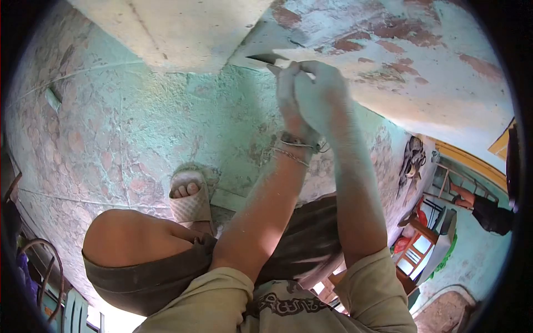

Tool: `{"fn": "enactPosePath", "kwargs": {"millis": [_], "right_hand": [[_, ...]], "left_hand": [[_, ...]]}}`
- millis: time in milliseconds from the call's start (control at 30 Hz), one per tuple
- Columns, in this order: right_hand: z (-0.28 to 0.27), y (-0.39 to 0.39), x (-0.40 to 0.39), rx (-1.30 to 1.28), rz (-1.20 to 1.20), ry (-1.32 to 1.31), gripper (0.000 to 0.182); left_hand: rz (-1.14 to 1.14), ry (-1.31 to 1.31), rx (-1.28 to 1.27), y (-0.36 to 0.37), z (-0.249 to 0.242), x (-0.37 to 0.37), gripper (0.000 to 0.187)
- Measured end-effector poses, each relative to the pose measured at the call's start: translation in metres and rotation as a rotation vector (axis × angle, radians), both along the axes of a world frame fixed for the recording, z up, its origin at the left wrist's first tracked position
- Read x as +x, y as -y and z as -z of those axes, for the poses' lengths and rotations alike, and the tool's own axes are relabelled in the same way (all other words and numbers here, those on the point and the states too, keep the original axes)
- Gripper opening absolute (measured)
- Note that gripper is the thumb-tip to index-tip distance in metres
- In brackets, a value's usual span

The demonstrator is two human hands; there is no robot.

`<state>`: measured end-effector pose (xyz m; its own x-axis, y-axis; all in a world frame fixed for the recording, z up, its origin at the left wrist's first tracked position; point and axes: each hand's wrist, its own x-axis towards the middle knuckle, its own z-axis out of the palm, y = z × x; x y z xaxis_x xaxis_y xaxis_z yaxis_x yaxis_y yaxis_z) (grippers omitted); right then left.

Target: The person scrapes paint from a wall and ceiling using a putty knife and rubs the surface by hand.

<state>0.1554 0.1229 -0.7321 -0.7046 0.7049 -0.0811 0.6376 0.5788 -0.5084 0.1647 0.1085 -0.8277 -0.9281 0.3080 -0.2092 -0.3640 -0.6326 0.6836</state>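
Observation:
A scraper (267, 57) with a flat, dark-edged blade lies against the low part of the wall, close to the inner corner. My right hand (325, 91) is closed around its handle, which the fingers hide. Pressed against it is my left hand (287, 97), with bracelets at the wrist and its fingers closed at the scraper near the blade. Pale dust coats both hands and the right forearm. Around the blade, the wall (383, 58) shows patchy white paint with reddish bare spots.
A cream wall face (183, 33) juts out at the upper left. Greenish dust covers the patterned floor (150, 116), near my sandalled foot (191, 194). A small pale object (53, 100) lies far left. Wooden furniture (416, 250) and another person's legs (472, 202) are at right.

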Motion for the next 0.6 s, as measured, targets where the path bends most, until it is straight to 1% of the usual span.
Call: {"fn": "enactPosePath", "kwargs": {"millis": [33,133,167,233,267,300,333,367,400,433,500,533,600], "right_hand": [[0.009,0.003,0.002,0.058,-0.036,-0.041,0.029],[0.043,0.01,-0.003,0.035,-0.038,0.185,0.03],[0.043,-0.003,0.002,-0.047,-0.027,0.108,0.031],[-0.014,-0.009,0.005,-0.237,0.009,-0.011,0.031],[-0.029,-0.01,0.006,-0.275,0.025,-0.025,0.031],[-0.015,-0.012,0.008,-0.202,0.016,0.01,0.03],[0.013,-0.013,0.007,-0.126,0.003,0.041,0.03],[0.028,-0.011,0.003,-0.05,-0.01,0.069,0.031],[0.006,0.005,0.0,-0.149,-0.013,0.102,0.032],[-0.006,0.002,-0.002,-0.132,-0.031,0.059,0.032],[-0.024,-0.009,0.005,-0.113,-0.06,-0.005,0.032],[-0.048,-0.008,0.01,-0.013,-0.057,-0.003,0.032],[-0.065,-0.01,0.018,-0.115,-0.06,0.017,0.033]], "left_hand": [[-0.003,0.07,0.112,0.003,-0.015,-0.001,0.022],[-0.084,-0.202,-0.153,0.005,-0.029,-0.009,0.022],[-0.115,-0.301,-0.242,0.003,-0.03,-0.014,0.021],[-0.152,-0.467,-0.445,0.007,-0.025,-0.007,0.021],[-0.214,-0.54,-0.483,0.0,-0.016,-0.005,0.021],[-0.28,-0.609,-0.523,-0.007,-0.005,-0.004,0.02],[-0.187,-0.524,-0.498,0.002,0.012,-0.004,0.021],[-0.072,-0.38,-0.298,0.008,0.02,-0.009,0.021],[0.018,-0.211,-0.114,0.014,0.027,-0.013,0.022],[0.132,0.018,0.243,0.017,0.025,-0.022,0.022],[0.121,-0.014,0.27,0.015,0.011,-0.022,0.022],[-0.003,-0.276,-0.058,0.014,-0.037,-0.015,0.022],[-0.108,-0.347,-0.223,0.008,-0.078,0.009,0.023]]}}
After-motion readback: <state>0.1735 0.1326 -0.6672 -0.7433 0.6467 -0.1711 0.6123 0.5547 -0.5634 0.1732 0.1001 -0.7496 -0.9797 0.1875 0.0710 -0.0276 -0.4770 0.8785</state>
